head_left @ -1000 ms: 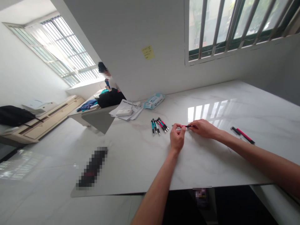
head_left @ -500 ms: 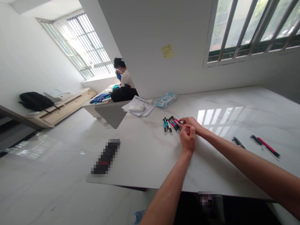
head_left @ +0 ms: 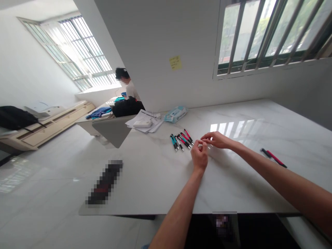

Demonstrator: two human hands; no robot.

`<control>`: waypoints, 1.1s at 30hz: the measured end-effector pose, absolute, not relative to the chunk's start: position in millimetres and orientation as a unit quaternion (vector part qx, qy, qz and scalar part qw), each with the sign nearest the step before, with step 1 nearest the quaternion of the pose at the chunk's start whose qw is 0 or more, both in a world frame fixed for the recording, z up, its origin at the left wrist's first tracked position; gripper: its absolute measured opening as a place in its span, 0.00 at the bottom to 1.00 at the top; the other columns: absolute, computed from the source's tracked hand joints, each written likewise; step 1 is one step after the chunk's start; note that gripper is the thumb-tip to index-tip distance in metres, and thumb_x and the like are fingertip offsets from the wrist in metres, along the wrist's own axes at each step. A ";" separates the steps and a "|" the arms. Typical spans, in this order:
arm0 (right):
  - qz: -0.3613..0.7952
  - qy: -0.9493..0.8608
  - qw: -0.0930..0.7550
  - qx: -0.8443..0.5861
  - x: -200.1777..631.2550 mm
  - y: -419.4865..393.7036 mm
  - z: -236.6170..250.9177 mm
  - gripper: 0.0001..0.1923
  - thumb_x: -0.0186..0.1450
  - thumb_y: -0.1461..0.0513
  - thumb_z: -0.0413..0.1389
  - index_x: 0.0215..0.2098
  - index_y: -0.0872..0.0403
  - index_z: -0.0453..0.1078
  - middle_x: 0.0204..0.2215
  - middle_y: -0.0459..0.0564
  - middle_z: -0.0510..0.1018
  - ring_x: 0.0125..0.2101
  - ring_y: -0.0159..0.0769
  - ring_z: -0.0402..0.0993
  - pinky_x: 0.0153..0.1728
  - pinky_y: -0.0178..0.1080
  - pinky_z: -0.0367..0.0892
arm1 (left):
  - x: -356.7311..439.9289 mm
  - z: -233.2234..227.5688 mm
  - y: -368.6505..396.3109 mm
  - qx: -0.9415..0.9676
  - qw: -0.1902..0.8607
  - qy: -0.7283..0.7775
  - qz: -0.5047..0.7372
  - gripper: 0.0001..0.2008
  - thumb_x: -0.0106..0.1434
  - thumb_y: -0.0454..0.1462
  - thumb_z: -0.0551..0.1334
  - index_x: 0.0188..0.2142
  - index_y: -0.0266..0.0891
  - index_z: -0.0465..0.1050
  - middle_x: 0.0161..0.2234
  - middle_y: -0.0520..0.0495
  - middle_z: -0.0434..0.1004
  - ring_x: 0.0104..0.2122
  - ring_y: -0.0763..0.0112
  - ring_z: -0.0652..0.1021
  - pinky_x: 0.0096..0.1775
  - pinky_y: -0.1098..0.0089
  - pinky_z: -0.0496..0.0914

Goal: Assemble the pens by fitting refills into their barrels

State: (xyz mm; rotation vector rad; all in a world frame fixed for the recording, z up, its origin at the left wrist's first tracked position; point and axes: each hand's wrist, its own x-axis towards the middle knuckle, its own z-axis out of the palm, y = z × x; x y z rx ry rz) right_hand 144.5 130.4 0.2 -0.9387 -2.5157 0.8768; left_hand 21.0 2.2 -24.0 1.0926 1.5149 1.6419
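Head view looks down on a white marble worktop (head_left: 160,173) where two hands meet near its middle. Left hand (head_left: 199,157) is curled, fingertips pinched together; right hand (head_left: 216,139) lies just beside it, fingers loosely bent. Whether either grips something small between them cannot be told. Just left of the hands lies a cluster of pens (head_left: 181,139), about six, teal and red ones mixed, side by side. One more red pen (head_left: 275,158) lies well apart on the right. Farther back sit one stack of papers (head_left: 145,122) and one pack of wipes (head_left: 175,114). One person (head_left: 128,88) sits in the background.
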 end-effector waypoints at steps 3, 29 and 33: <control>0.302 -0.865 0.178 -0.359 206.7 136.6 6.2 0.23 0.69 0.47 0.56 0.53 0.52 0.81 0.41 0.54 0.85 0.38 0.43 0.80 0.43 0.44 0.73 | 21.2 -24.6 3.3 0.437 0.310 0.584 0.610 0.14 0.67 0.49 0.61 0.32 0.43 0.65 0.16 0.60 0.54 0.17 0.77 0.54 0.24 0.73 0.50; 0.207 -0.869 0.309 -0.328 303.8 102.8 17.4 0.34 0.65 0.54 0.63 0.68 0.44 0.65 0.51 0.54 0.80 0.48 0.49 0.77 0.48 0.53 0.76 | 17.4 -17.0 22.4 0.536 0.396 0.549 0.504 0.19 0.65 0.51 0.64 0.43 0.39 0.75 0.26 0.54 0.71 0.24 0.76 0.68 0.28 0.74 0.61; 0.181 -0.894 0.335 -0.236 263.2 92.1 21.1 0.30 0.66 0.58 0.62 0.66 0.45 0.66 0.52 0.54 0.78 0.48 0.47 0.77 0.50 0.52 0.76 | 33.6 -6.1 27.4 0.557 0.469 0.518 0.449 0.26 0.65 0.54 0.65 0.54 0.39 0.74 0.40 0.42 0.83 0.32 0.69 0.80 0.32 0.72 0.68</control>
